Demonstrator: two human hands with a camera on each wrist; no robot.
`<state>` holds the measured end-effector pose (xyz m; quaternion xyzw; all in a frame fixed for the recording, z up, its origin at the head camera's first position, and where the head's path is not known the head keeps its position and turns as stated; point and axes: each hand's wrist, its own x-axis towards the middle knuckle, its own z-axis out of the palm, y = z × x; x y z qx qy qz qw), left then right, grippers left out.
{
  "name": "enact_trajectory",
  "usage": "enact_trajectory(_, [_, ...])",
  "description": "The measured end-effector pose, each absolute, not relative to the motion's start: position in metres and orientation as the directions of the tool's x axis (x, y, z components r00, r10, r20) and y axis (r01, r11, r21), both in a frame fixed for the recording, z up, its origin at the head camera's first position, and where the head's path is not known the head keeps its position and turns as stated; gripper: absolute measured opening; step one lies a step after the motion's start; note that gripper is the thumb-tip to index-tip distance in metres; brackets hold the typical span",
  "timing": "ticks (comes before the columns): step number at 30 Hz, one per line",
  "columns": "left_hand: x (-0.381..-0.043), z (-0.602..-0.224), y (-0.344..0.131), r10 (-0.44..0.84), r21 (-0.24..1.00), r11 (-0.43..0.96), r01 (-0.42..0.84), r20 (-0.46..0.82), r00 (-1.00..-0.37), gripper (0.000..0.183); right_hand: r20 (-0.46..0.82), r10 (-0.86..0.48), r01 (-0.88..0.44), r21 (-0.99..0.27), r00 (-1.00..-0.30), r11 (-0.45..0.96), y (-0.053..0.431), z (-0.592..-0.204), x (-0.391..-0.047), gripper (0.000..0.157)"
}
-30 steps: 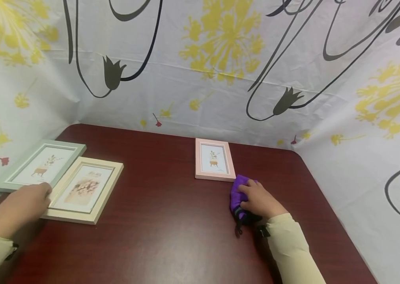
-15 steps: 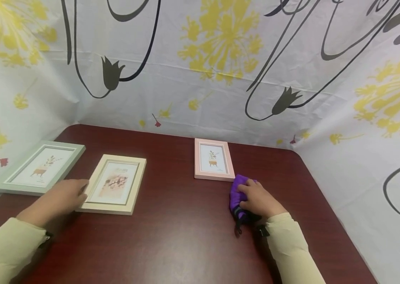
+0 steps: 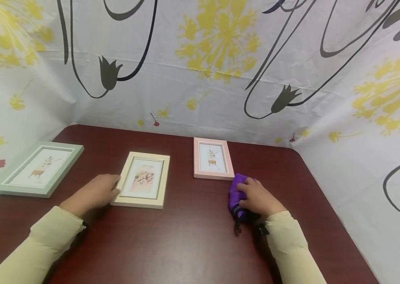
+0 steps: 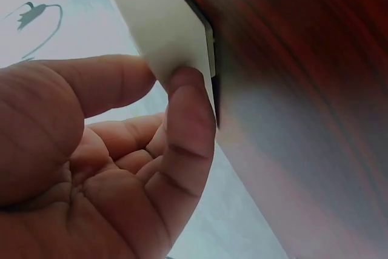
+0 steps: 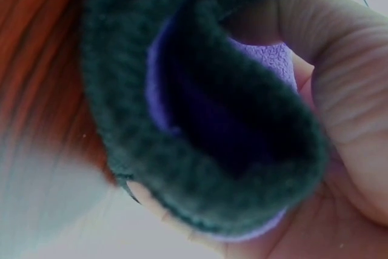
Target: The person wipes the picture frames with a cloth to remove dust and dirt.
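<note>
In the head view my left hand [image 3: 95,192] pinches the left edge of a cream picture frame [image 3: 143,182] that lies face up on the table. Up close in the left wrist view, the thumb and a curled finger hold the pale frame edge [image 4: 163,19] just over the wood. My right hand [image 3: 259,199] grips a bunched purple cloth [image 3: 236,195], resting on the table by the near right corner of a pink picture frame [image 3: 214,158]. Folds of this cloth's dark border [image 5: 121,95] fill the right wrist view, with the thumb beside them.
A pale green picture frame [image 3: 36,169] lies at the table's left edge. The dark red wooden table [image 3: 171,236] is enclosed at the back and sides by white sheeting [image 3: 171,90] with yellow and grey flower prints.
My left hand has slid the cream frame rightward and slightly back, away from the green frame, and turned it straighter. The right hand stays in place with the purple cloth.
</note>
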<state>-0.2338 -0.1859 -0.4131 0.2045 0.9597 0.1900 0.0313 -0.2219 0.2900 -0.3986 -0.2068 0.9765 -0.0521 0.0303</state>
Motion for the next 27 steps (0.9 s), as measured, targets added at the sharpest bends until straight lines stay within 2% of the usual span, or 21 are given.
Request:
enact_trajectory(4, [-0.228, -0.411, -0.172, 0.412, 0.385, 0.842, 0.378, -0.008, -0.911, 0.023, -0.051, -0.4, -0.391, -0.122, -0.915, 0.912, 0.291, -0.398, -0.222, 0.023])
enact_trajectory(8, [-0.218, -0.411, -0.16, 0.417, 0.405, 0.832, 0.38, -0.006, -0.909, 0.013, -0.053, -0.399, -0.39, -0.128, -0.915, 0.912, 0.291, -0.397, -0.22, 0.021])
enact_trajectory(14, [-0.198, -0.408, -0.146, 0.445, 0.424, 0.808, 0.409, 0.015, -0.896, 0.024, -0.043, -0.404, -0.396, -0.123, -0.914, 0.91, 0.29, -0.396, -0.219, 0.021])
enact_trajectory(19, [-0.192, -0.404, -0.145, 0.476, 0.424, 0.8, 0.424, -0.019, -0.879, 0.02, -0.045, -0.403, -0.395, -0.127, -0.914, 0.91, 0.29, -0.396, -0.219, 0.021])
enact_trajectory(23, [-0.202, -0.4, -0.155, 0.484, 0.437, 0.793, 0.424, -0.03, -0.874, 0.047, -0.044, -0.402, -0.394, -0.126, -0.915, 0.91, 0.29, -0.398, -0.22, 0.021])
enact_trajectory(27, [-0.217, -0.397, -0.162, 0.5, 0.475, 0.779, 0.41, -0.075, -0.863, 0.067, -0.051, -0.39, -0.382, -0.116, -0.92, 0.917, 0.291, -0.399, -0.221, 0.023])
